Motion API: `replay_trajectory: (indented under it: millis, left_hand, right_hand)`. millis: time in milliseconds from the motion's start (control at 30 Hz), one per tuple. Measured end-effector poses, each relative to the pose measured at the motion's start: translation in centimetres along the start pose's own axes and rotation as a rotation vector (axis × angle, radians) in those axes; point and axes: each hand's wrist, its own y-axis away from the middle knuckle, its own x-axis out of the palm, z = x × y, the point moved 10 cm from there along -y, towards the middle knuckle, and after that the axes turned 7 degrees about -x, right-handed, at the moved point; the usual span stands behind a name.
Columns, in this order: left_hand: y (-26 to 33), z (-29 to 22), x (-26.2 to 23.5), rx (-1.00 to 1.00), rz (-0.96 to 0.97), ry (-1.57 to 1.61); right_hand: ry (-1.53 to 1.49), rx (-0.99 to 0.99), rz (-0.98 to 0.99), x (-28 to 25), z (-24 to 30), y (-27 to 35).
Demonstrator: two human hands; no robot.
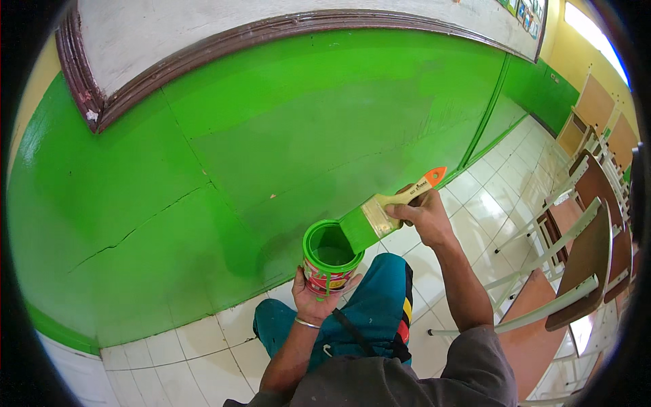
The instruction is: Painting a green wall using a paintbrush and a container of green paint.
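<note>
Green-wet brush (380, 216) | axis slants, bristles down-L into paint can (329, 258); R hand (424, 216) fingers grip handle; L hand (313, 298) cups can

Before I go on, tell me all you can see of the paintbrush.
The paintbrush is wide and flat: pale handle with an orange tip, a metal-looking band, and bristles fully coated in green paint. It lies tilted, handle up to the right, bristles down to the left, over the rim of the open paint can. The right hand grips the handle; the left hand holds the can from below.
</note>
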Motion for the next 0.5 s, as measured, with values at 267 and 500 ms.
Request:
replay_trajectory:
  millis: [267, 500]
  left_hand:
    - [-0.6, 0.0, 0.4, -0.005, 0.040, -0.065]
    - [0.1, -1.1, 0.6, -0.001, 0.073, -0.022]
  right_hand:
    - [-0.150, -0.034, -0.098, -0.2, 0.5, 0.4]
    - [-0.038, -0.105, -0.060, 0.9, 1.0, 0.3]
